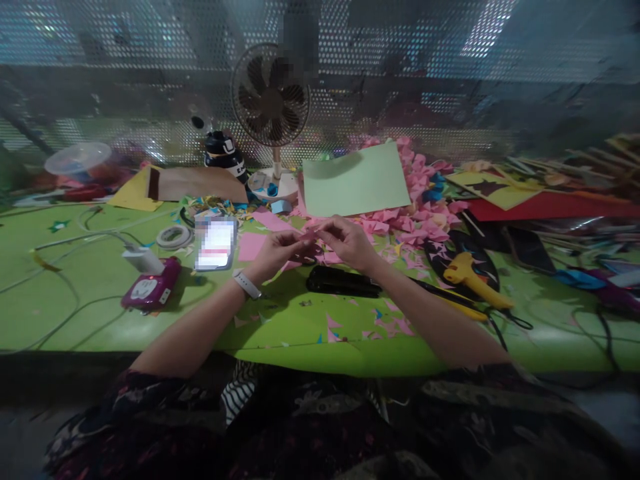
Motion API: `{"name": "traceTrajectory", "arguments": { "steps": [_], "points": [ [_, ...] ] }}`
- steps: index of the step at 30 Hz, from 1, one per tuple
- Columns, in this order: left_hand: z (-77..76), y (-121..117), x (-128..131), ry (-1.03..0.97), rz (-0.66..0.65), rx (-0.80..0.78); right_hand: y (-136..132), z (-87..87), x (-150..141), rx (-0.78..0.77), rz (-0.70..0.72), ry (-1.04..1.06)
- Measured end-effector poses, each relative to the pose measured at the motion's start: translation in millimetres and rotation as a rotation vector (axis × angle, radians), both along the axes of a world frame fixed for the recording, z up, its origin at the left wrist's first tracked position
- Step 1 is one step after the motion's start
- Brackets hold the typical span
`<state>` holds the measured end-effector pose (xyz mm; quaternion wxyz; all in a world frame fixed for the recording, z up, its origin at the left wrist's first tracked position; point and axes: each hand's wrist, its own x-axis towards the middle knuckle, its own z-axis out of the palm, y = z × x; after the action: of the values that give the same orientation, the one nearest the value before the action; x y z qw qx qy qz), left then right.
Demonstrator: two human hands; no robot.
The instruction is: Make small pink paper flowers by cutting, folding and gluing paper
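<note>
Nearest the camera, your dark patterned clothing (pixel 320 433) fills the bottom, cut off by the lower edge. Beyond it, your left hand (pixel 277 255) and right hand (pixel 349 244) meet over the green table (pixel 280 327). The fingers of both are closed in a pinch on a small pink paper piece (pixel 309 234); it sits between your fingertips, which cover enough of it that you cannot make out its folds.

Just below your right fingers lies a black stapler (pixel 340 282), its right end running up to your forearm. Left of your left fingers is a pink sheet (pixel 251 247), partly hidden by that hand, then a phone (pixel 215 244) with a blurred-out screen. Beyond your fingers, a pale green sheet (pixel 357 181) hides part of a heap of pink paper pieces (pixel 425 217), too jumbled to tell apart. Well right of your right fingers lies a yellow glue gun (pixel 477 287). Farther off, past your left fingers, stands a fan (pixel 273 105), part of its upper right side masked by blurred blocks.
</note>
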<state>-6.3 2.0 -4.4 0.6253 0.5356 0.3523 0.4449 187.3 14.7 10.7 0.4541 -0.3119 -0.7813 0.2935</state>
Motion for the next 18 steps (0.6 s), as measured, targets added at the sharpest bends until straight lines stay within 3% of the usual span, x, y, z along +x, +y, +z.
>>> {"name": "traceTrajectory", "arguments": {
  "steps": [7,10,18],
  "points": [
    [-1.3,-0.4,2.9,-0.023,0.049,0.037,-0.5,-1.5,-3.7,-0.181,-0.074,0.14],
    [0.9,-1.9,5.0,-0.028,0.065,0.039,-2.0,0.9,-4.6,-0.229,-0.087,0.082],
    [-0.6,-2.1,4.8,0.001,0.054,0.024,0.2,1.4,-3.2,-0.249,-0.062,0.067]
  ]
}}
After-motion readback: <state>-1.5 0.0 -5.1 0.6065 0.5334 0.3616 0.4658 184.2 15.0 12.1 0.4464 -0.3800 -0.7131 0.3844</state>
